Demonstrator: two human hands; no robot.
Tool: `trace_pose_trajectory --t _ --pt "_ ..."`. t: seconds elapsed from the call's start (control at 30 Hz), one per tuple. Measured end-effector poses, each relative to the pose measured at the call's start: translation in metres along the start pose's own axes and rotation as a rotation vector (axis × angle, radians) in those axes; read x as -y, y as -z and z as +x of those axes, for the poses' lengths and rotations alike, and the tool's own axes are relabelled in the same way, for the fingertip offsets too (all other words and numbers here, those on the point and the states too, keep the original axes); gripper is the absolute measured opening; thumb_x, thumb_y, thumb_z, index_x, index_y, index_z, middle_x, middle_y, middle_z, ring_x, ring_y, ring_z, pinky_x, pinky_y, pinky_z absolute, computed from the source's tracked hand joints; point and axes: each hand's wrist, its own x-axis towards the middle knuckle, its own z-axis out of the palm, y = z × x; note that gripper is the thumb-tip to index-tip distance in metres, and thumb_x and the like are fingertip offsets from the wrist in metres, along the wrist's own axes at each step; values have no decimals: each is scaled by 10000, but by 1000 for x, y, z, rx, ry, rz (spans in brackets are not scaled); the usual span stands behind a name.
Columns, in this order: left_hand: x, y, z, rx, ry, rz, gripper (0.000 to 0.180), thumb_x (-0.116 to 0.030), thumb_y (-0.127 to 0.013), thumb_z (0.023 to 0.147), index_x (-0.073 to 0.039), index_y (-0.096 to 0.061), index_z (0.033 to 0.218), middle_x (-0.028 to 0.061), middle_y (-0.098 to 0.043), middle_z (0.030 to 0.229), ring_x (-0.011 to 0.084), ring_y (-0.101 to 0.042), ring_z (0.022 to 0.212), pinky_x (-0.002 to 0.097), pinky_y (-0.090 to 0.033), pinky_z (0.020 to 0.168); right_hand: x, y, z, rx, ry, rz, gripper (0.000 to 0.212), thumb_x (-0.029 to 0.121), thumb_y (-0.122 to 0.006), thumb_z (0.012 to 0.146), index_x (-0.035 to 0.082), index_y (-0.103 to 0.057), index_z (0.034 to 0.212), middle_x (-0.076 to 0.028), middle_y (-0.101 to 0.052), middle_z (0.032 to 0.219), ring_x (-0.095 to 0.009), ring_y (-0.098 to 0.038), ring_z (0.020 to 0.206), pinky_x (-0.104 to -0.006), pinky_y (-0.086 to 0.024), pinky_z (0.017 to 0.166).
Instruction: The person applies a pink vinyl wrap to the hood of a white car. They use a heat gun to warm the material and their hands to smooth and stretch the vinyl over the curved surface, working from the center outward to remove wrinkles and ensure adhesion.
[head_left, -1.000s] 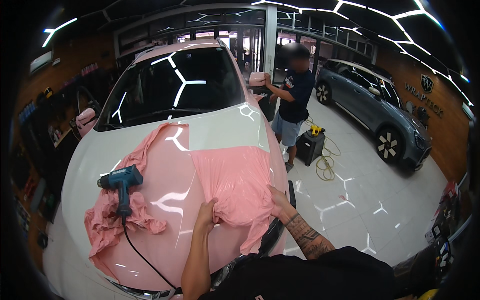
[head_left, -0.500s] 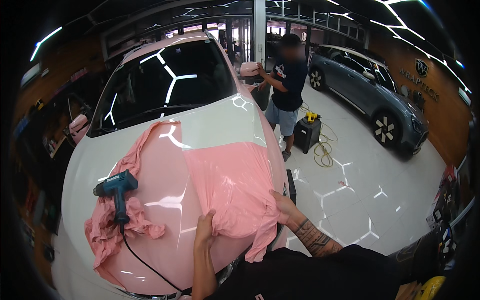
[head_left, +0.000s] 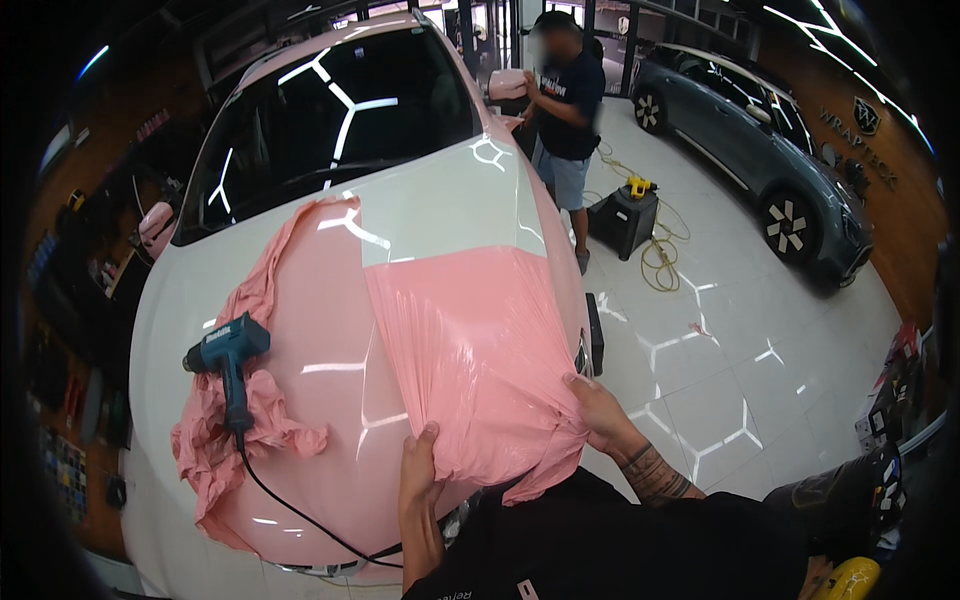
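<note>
A wide strip of pink vinyl film [head_left: 470, 340] is peeled up from the white bonnet [head_left: 440, 210] of a car. My left hand [head_left: 418, 478] grips its lower left edge. My right hand [head_left: 597, 408] grips its lower right edge at the car's front corner. The strip stretches taut and wrinkled between both hands. More pink film still covers the bonnet's left half, with crumpled peeled film [head_left: 225, 440] bunched at the near left. A teal heat gun [head_left: 226, 355] lies on that film, its black cord [head_left: 300, 515] trailing toward me.
Another person [head_left: 565, 110] in a dark shirt stands at the car's pink side mirror [head_left: 507, 84]. A black box with a yellow tool [head_left: 622, 215] and a coiled yellow cable [head_left: 662, 262] sit on the tiled floor. A grey car [head_left: 770, 150] is parked at the right.
The view has moved closer to the bonnet. Both hands have pulled the pink strip further toward me, and it now hangs over the car's front edge.
</note>
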Motion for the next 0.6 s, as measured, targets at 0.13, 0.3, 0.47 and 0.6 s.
trace_pose_trajectory --t 0.13,0.3,0.47,0.6 --pt "16 18 7 144 -56 -97 431 -213 -556 926 81 -439 1218 184 -597 1084 276 -654 920 394 -566 773 7 -3 -11 25 29 -120 439 234 -417 1006 -125 -459 1256 -167 -565 1234 -195 -561 1104 -313 -442 961" --pt "14 15 -9 82 -69 -57 441 -209 -566 918 87 -431 1216 204 -583 1094 291 -636 974 416 -559 798 11 -3 -21 32 52 -213 437 237 -403 1012 -114 -466 1265 -150 -575 1228 -183 -561 1098 -304 -438 957" --pt "9 18 -10 -22 -19 105 392 -221 -577 914 84 -484 1142 174 -584 1027 248 -631 922 367 -551 774 15 3 -20 88 108 -408 397 239 -418 1007 -81 -508 1222 -126 -608 1161 -174 -574 1045 -298 -441 932" --pt "-7 29 -2 23 -144 641 256 -209 -492 948 45 -510 972 46 -527 727 133 -470 630 302 -413 574 -9 36 -7 42 204 -723 365 186 -445 992 -59 -482 1259 -101 -578 1212 -160 -557 1071 -295 -428 953"
